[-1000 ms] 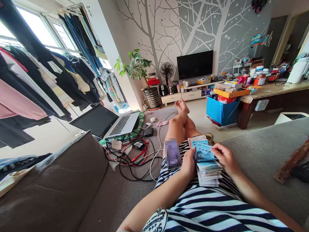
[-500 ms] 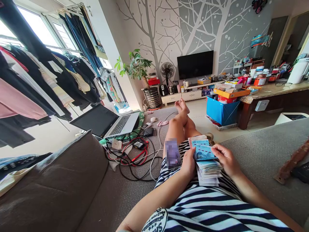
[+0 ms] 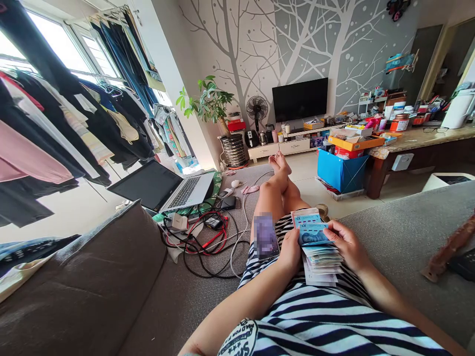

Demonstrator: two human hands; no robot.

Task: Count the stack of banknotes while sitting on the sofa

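Between my hands, above my striped lap, are blue banknotes (image 3: 313, 237) marked 10. My left hand (image 3: 290, 248) grips their left edge, thumb on top. At the right edge, my right hand (image 3: 348, 243) pinches the notes between thumb and fingers. Pinkish notes (image 3: 304, 212) stick out beyond the blue ones. A thick, uneven stack of banknotes (image 3: 322, 262) rests on my lap just below, partly under the held notes. Left of my left hand, a phone (image 3: 266, 237) with a blurred purple screen lies on my thigh.
An open laptop (image 3: 189, 190) stands on the grey sofa at left, with tangled black and red cables (image 3: 208, 247) beside it. A dark cushion (image 3: 85, 277) fills the lower left. Past my legs are a blue box (image 3: 341, 170) and a cluttered table (image 3: 419, 141).
The blue notes have shifted slightly and lie a little flatter between my hands. My right fingers have moved slightly along their edge. The phone and the stack stay in place.
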